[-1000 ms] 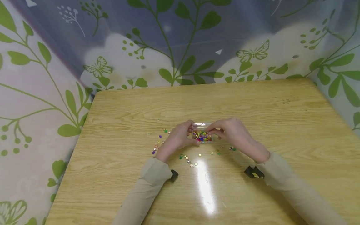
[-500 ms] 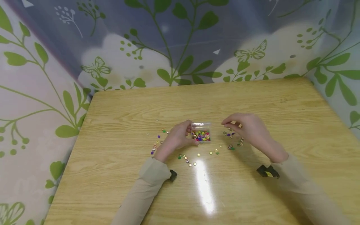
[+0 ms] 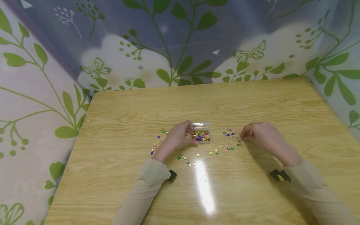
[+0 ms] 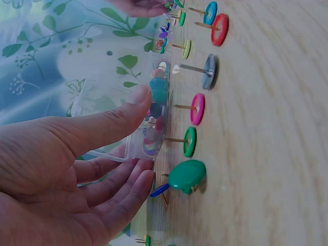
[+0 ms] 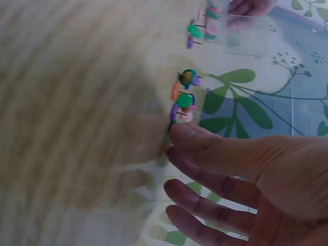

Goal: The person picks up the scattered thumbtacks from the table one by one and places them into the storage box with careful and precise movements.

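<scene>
My left hand [image 3: 177, 137] grips a clear plastic box [image 3: 201, 124] at its left side, thumb on the near side. Its hinged lid stands raised, and several coloured thumbtacks [image 3: 200, 136] fill the bottom. At the right, my right hand [image 3: 265, 140] has its fingertips at a loose group of thumbtacks [image 3: 228, 135]. In the right wrist view, the thumb and forefinger tips are close together beside a dark thumbtack [image 5: 172, 124]. Whether they pinch it is hidden. The other fingers are spread and loosely bent.
Loose thumbtacks [image 3: 187, 161] lie in front of the box, and more thumbtacks [image 3: 154, 147] lie left of my left wrist. Several have their points up, such as a pink thumbtack [image 4: 198, 108]. The wooden table [image 3: 135, 106] meets a leaf-patterned curtain [image 3: 194, 40] behind.
My right hand has drawn back from over the box, moved right and come down to the loose thumbtacks. My left hand keeps holding the box in place.
</scene>
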`<state>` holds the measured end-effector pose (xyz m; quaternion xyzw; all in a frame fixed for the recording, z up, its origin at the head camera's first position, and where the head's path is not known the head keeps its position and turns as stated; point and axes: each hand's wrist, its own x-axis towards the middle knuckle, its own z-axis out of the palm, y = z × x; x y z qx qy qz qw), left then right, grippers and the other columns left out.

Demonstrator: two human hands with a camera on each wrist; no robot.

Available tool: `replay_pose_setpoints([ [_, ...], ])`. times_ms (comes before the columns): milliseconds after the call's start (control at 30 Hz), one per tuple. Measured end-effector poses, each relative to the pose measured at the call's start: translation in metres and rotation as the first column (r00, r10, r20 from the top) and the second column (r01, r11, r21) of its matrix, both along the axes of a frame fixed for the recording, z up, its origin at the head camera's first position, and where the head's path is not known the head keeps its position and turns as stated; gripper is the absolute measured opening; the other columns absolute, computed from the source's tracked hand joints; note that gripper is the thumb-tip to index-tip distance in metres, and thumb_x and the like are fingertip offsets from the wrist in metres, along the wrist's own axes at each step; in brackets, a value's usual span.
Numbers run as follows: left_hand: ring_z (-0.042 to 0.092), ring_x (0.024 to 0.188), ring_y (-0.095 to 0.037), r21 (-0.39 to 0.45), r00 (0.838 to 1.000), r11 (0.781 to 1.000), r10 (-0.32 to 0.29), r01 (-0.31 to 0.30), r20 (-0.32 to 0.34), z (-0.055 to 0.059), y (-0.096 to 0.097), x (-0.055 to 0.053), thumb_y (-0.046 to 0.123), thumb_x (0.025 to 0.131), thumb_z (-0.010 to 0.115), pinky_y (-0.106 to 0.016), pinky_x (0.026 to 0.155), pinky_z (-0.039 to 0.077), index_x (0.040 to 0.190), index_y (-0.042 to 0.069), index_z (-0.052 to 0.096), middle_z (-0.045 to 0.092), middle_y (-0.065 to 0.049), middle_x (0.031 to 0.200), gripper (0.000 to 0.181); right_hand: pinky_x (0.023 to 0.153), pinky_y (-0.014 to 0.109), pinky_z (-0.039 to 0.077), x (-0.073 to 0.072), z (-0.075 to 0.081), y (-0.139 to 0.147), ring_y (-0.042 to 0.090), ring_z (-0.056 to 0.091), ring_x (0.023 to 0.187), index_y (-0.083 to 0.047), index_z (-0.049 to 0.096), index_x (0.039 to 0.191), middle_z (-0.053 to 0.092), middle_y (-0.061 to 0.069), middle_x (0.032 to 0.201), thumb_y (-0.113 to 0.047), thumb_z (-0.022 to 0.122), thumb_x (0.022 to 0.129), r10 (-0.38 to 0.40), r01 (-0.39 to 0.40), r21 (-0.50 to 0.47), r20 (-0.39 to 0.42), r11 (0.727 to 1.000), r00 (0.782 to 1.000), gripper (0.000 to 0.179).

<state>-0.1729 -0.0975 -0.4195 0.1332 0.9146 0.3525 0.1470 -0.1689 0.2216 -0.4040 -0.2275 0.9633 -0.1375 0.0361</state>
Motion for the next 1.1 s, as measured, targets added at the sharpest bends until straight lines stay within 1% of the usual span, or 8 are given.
replay_pose_setpoints([
  [67, 0.059, 0.099, -0.022, 0.001, 1.0, 1.0, 0.002, -0.002, 0.004, 0.0, 0.0, 0.0, 0.025, 0.078, 0.088, -0.037, 0.087, 0.053, 0.124, 0.009, 0.06, 0.065, -0.008, 0.114, 0.057, 0.061, 0.039, 0.055, -0.001, -0.002, 0.0, 0.017, 0.069, 0.073, -0.018, 0.078, 0.09, 0.076, 0.0, 0.087, -0.01, 0.082, 0.083, -0.002, 0.002, -0.006, 0.004, 1.0, 1.0, 0.012],
  [233, 0.06, 0.102, -0.023, 0.003, 1.0, 1.0, 0.002, -0.002, 0.006, -0.001, 0.0, -0.001, 0.026, 0.078, 0.089, -0.038, 0.09, 0.053, 0.125, 0.009, 0.059, 0.065, -0.009, 0.116, 0.059, 0.053, 0.033, 0.05, -0.002, -0.004, -0.002, 0.013, 0.063, 0.065, -0.017, 0.075, 0.085, 0.074, 0.0, 0.083, -0.01, 0.08, 0.085, -0.008, 0.007, -0.02, -0.022, 1.0, 1.0, 0.009],
  [433, 0.06, 0.102, -0.023, -0.002, 1.0, 1.0, -0.002, 0.002, 0.004, -0.001, 0.0, -0.001, 0.026, 0.078, 0.088, -0.038, 0.09, 0.053, 0.128, 0.008, 0.058, 0.065, -0.009, 0.116, 0.061, 0.052, 0.035, 0.052, -0.004, -0.002, -0.004, 0.023, 0.071, 0.069, -0.014, 0.068, 0.084, 0.075, 0.007, 0.08, -0.009, 0.071, 0.09, -0.031, 0.029, -0.044, -0.056, 0.999, 0.998, 0.008],
  [600, 0.06, 0.105, -0.025, -0.004, 1.0, 1.0, -0.002, 0.002, 0.006, 0.0, 0.0, -0.001, 0.026, 0.078, 0.088, -0.039, 0.092, 0.053, 0.129, 0.007, 0.058, 0.065, -0.01, 0.118, 0.062, 0.053, 0.032, 0.049, -0.004, 0.003, -0.014, 0.013, 0.066, 0.065, -0.016, 0.072, 0.088, 0.073, -0.001, 0.077, -0.018, 0.077, 0.09, -0.033, 0.028, -0.08, -0.061, 0.996, 0.998, 0.005],
  [767, 0.061, 0.105, -0.025, -0.006, 1.0, 1.0, 0.004, -0.004, 0.011, 0.001, 0.0, 0.0, 0.025, 0.078, 0.089, -0.039, 0.092, 0.054, 0.129, 0.008, 0.058, 0.065, -0.01, 0.118, 0.062, 0.054, 0.03, 0.048, -0.003, 0.007, -0.032, 0.01, 0.064, 0.064, -0.014, 0.076, 0.089, 0.073, -0.004, 0.079, -0.018, 0.079, 0.089, 0.029, -0.041, -0.102, -0.123, 0.994, 0.992, 0.005],
  [900, 0.06, 0.102, -0.024, -0.006, 1.0, 1.0, 0.009, -0.009, 0.011, 0.001, 0.0, 0.0, 0.024, 0.077, 0.089, -0.038, 0.09, 0.054, 0.129, 0.008, 0.058, 0.065, -0.01, 0.117, 0.063, 0.054, 0.029, 0.049, -0.003, 0.008, -0.05, 0.011, 0.063, 0.064, -0.013, 0.079, 0.09, 0.074, -0.002, 0.082, -0.013, 0.08, 0.087, 0.095, -0.12, -0.114, -0.204, 0.986, 0.974, 0.003],
  [1000, 0.06, 0.1, -0.023, -0.004, 1.0, 1.0, 0.006, -0.006, 0.007, 0.001, 0.0, 0.0, 0.024, 0.077, 0.089, -0.037, 0.089, 0.053, 0.13, 0.007, 0.058, 0.065, -0.009, 0.116, 0.063, 0.054, 0.027, 0.048, -0.002, 0.007, -0.063, 0.011, 0.062, 0.062, -0.014, 0.08, 0.091, 0.074, 0.0, 0.084, -0.008, 0.08, 0.085, 0.138, -0.175, -0.13, -0.251, 0.976, 0.958, 0.008],
  [1100, 0.059, 0.098, -0.023, -0.002, 1.0, 1.0, 0.0, 0.0, 0.003, 0.0, 0.0, 0.0, 0.024, 0.077, 0.089, -0.036, 0.087, 0.053, 0.13, 0.007, 0.058, 0.065, -0.009, 0.115, 0.064, 0.054, 0.027, 0.049, -0.001, 0.008, -0.075, 0.01, 0.062, 0.062, -0.014, 0.079, 0.093, 0.074, -0.001, 0.085, -0.008, 0.08, 0.085, 0.162, -0.208, -0.159, -0.261, 0.965, 0.952, 0.01],
])
